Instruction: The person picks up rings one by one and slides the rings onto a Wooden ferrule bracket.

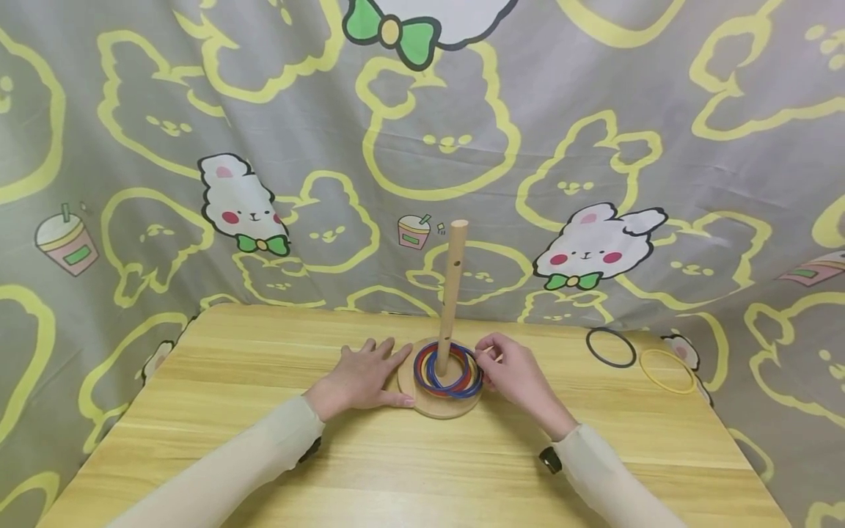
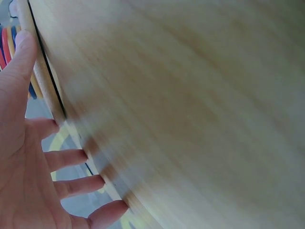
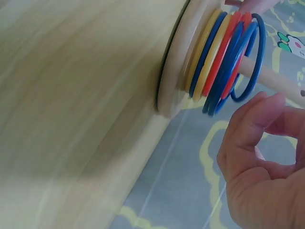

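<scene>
A wooden ring-toss stand with a round base and an upright peg stands on the table between my hands. Red, yellow and blue rings lie stacked round the peg; the uppermost blue ring sits loosely at the top of the pile. My left hand rests at the base's left side, fingers spread and thumb on the base's edge. To the right of the rings is my right hand, its fingers loosely bent. In the right wrist view its fingertips are close beside the top blue ring, with nothing visible between them.
A dark ring and a yellow ring lie at the table's back right, near its edge. Behind the wooden-topped table hangs a grey curtain with yellow and white rabbit prints.
</scene>
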Motion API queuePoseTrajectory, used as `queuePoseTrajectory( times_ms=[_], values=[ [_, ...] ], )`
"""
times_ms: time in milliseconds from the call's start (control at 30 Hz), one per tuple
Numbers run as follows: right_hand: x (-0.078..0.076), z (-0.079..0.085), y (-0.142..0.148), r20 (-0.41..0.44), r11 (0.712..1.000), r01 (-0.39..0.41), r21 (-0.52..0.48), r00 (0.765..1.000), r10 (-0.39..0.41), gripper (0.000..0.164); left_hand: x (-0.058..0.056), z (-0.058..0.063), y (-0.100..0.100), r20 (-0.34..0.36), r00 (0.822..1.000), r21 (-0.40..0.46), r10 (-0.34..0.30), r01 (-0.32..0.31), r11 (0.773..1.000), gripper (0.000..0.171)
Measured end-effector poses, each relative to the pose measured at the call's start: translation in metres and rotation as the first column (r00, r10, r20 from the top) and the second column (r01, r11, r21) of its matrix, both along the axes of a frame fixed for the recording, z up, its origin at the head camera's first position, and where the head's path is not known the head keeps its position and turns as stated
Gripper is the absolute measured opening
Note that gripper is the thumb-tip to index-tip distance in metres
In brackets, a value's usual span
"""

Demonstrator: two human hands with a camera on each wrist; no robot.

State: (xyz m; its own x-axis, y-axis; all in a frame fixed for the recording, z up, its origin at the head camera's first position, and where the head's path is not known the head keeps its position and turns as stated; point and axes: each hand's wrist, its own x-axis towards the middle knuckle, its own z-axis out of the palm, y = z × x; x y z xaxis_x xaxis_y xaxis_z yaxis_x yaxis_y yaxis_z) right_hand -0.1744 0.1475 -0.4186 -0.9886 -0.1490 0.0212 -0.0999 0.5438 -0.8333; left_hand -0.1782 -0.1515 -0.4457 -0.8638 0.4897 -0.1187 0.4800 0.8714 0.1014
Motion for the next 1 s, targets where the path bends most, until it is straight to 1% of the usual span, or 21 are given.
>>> queuePoseTrajectory(
  times_ms=[100,267,433,500,600,633,767,867,1000],
  values=[
    [-0.001,0.000,0.010,-0.030,1.000,0.005,0.006,1.000,-0.005,0.018,0.001,0.002,0.000,0.003,1.000,0.001,0.008,-0.008,1.000,0.104],
    [-0.008,-0.004,0.036,-0.106,1.000,0.016,-0.010,0.994,-0.017,0.021,0.001,0.003,0.000,0.010,1.000,0.002,0.015,-0.015,1.000,0.105],
    [-0.013,-0.009,0.070,-0.180,0.999,0.051,0.001,0.982,-0.050,0.023,-0.003,-0.004,0.000,-0.002,1.000,0.000,0.003,-0.003,1.000,0.107],
    [-0.015,-0.011,0.085,-0.203,0.997,0.078,0.017,0.976,-0.073,0.023,-0.003,-0.004,0.000,-0.005,1.000,-0.005,0.002,-0.002,1.000,0.107],
    [-0.017,-0.013,0.106,-0.225,0.992,0.121,0.048,0.968,-0.107,0.024,-0.002,0.000,0.001,-0.003,1.000,-0.002,0.001,-0.001,1.000,0.106],
    [-0.018,-0.014,0.113,-0.236,0.989,0.134,0.067,0.965,-0.115,0.024,-0.001,0.002,0.001,-0.003,1.000,-0.004,-0.002,0.002,1.000,0.105],
    [-0.022,-0.015,0.140,-0.286,0.974,0.179,0.138,0.949,-0.134,0.022,-0.001,0.002,0.001,-0.004,1.000,0.007,-0.009,0.009,1.000,0.104],
    [-0.026,-0.017,0.158,-0.282,0.965,0.198,0.172,0.948,-0.145,0.024,-0.001,0.001,0.000,0.000,1.000,-0.001,-0.009,0.009,1.000,0.105],
    [-0.030,-0.020,0.182,-0.213,0.951,0.205,0.233,0.965,-0.156,0.034,-0.001,0.002,0.000,-0.003,1.000,0.002,-0.011,0.011,1.000,0.105]
  ],
)
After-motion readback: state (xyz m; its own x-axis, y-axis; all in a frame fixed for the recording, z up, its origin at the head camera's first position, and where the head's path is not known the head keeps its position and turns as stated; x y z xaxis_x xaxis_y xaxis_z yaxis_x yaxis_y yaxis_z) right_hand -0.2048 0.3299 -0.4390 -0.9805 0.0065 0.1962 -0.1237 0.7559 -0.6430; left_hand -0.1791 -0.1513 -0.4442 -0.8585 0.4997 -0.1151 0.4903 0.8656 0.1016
